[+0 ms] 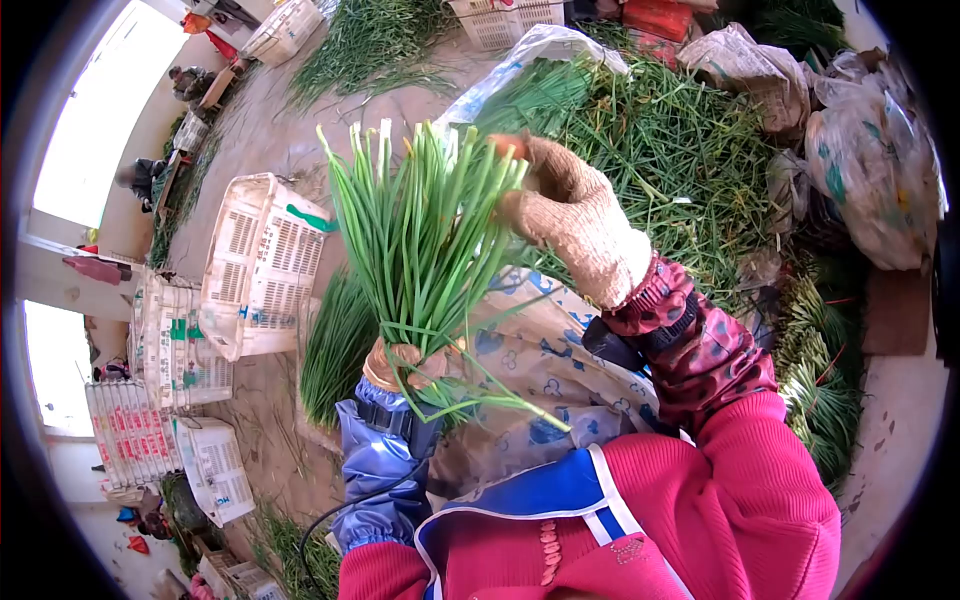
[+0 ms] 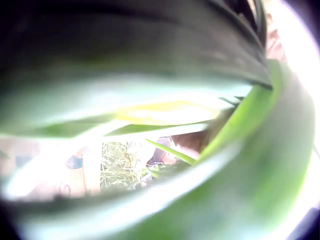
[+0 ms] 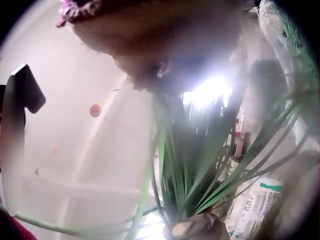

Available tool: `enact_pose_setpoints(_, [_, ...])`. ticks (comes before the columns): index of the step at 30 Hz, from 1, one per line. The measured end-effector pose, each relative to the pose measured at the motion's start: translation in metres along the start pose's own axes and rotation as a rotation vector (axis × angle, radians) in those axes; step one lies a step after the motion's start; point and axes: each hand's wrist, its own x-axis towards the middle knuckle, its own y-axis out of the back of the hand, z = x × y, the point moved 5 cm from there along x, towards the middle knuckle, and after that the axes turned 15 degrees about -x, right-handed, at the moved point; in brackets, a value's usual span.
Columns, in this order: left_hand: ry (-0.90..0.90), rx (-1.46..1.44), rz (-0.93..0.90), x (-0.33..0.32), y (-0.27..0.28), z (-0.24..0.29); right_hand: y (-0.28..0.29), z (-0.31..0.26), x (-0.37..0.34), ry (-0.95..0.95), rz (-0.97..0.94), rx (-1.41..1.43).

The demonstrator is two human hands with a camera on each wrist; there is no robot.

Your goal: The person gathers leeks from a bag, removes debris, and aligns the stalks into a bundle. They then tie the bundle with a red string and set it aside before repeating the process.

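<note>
In the head view a thick bunch of garlic chives (image 1: 415, 230) stands with its cut, pale ends up. My left hand (image 1: 405, 362), in a tan glove, grips the bunch low down; a few loose leaves and one stalk hang across it. The gloved right hand (image 1: 575, 205) is at the upper right of the bunch, thumb and fingers curved around the stalk ends there. Green leaves (image 2: 250, 125) fill most of the left wrist view, close and blurred. In the right wrist view the leaves (image 3: 185, 170) run from the right hand at the top to the left hand (image 3: 200, 227) below.
A large heap of loose greens (image 1: 680, 160) lies at right on plastic sheeting. More chives (image 1: 340, 350) lie left of the left hand. White plastic crates (image 1: 265, 265) stand on the left. A patterned apron (image 1: 530, 350) covers the lap. Filled bags (image 1: 870, 160) stand at far right.
</note>
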Motion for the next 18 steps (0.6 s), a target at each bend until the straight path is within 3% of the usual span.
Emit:
enact_pose_setpoints(3, [0.099,-0.055,-0.051,-0.001,0.007,0.002,0.005,0.008,-0.001,-0.063,0.006,0.023])
enact_pose_setpoints(8, [-0.073,0.061,-0.019,0.002,-0.007,0.002,0.005,0.03,0.006,-0.102,0.08,-0.1])
enact_pose_setpoints(12, [-0.098,0.016,-0.05,0.008,-0.008,0.003,0.004,0.023,0.007,-0.021,0.079,-0.263])
enact_pose_setpoints(15, [-0.148,0.011,0.121,0.006,-0.004,0.001,0.021,-0.004,0.012,0.326,0.414,-0.848])
enact_pose_setpoints(18, [-0.134,0.005,0.211,0.009,-0.019,0.003,0.026,-0.027,0.003,0.299,0.391,-0.629])
